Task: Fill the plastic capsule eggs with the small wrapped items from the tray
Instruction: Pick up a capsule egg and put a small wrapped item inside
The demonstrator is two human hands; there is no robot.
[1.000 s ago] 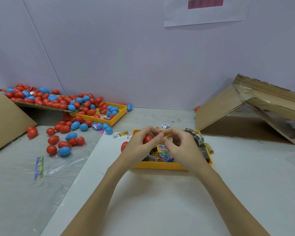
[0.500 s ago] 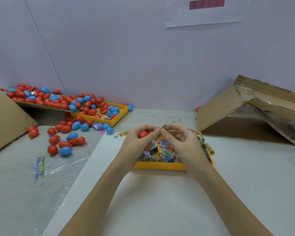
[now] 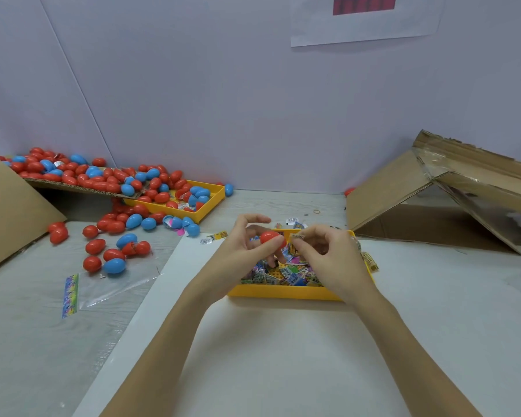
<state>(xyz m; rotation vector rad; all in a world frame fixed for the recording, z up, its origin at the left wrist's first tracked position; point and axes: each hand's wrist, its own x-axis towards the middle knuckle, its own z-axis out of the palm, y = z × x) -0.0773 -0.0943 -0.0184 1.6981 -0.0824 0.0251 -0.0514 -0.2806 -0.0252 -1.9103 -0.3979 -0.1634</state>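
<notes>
A: Starting at the far left, we see a leaning cardboard sheet [image 3: 9, 212], then a heap of red and blue capsule eggs [image 3: 82, 173] spilling off a cardboard flap into a yellow tray [image 3: 206, 206], with more eggs loose on the table below it.

B: We also find a clear plastic bag [image 3: 115, 284] flat on the table, its header strip printed in rainbow colours. Can we read it?

A: No, the print is too small for us to make out.

B: Moving to the middle, our left hand [image 3: 241, 254] grips a red egg half [image 3: 270, 238] between thumb and curled fingers, held just above the near yellow tray [image 3: 283, 293].

A: Just beside it, our right hand [image 3: 333, 260] pinches a small wrapped item [image 3: 297, 236] between thumb and forefinger, close to the red half; whether they touch we cannot tell.

B: The tray under both hands holds a pile of wrapped items [image 3: 286, 273], some showing barcodes. A few lie outside it near the back rim. Any wording on them is too blurred for us.

A: On the right stands a collapsed cardboard box [image 3: 433, 200] with tape on its flaps. High on the wall, a white sheet [image 3: 364, 22] carries a dark red bar; we can read nothing on it.
</notes>
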